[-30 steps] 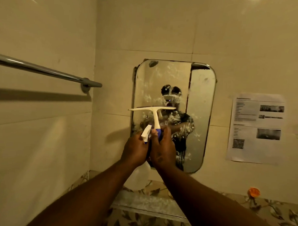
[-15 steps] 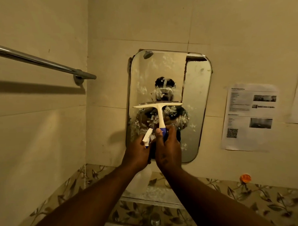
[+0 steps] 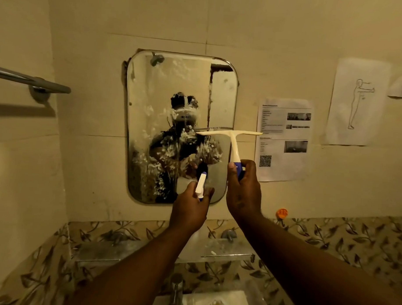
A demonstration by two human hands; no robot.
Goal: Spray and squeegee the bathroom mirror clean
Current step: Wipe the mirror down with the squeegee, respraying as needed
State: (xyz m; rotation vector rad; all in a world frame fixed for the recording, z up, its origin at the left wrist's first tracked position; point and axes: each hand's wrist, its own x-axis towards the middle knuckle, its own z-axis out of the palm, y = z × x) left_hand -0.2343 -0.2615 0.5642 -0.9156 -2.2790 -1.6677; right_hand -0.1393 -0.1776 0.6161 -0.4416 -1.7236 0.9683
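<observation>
A rounded mirror (image 3: 152, 86) hangs on the cream tiled wall, smeared with white foam over its middle and lower left. My right hand (image 3: 243, 190) grips the blue end of a white squeegee (image 3: 233, 136). Its blade lies level at mid-height, half over the mirror's right edge and half over the wall. My left hand (image 3: 190, 209) holds a spray bottle by the neck, its white nozzle (image 3: 200, 186) pointing up in front of the mirror's lower right. The bottle's body is mostly hidden behind that hand.
A chrome towel bar (image 3: 31, 81) juts from the left wall. Paper sheets (image 3: 283, 137) are stuck to the wall right of the mirror. Below are a glass shelf (image 3: 226, 251), a tap (image 3: 176, 290), a white basin (image 3: 213, 301) and an orange hook (image 3: 281, 212).
My hands have parted: the right one carried the squeegee from the mirror's middle to its right edge, and the left lowered the spray bottle. The view has tilted downward.
</observation>
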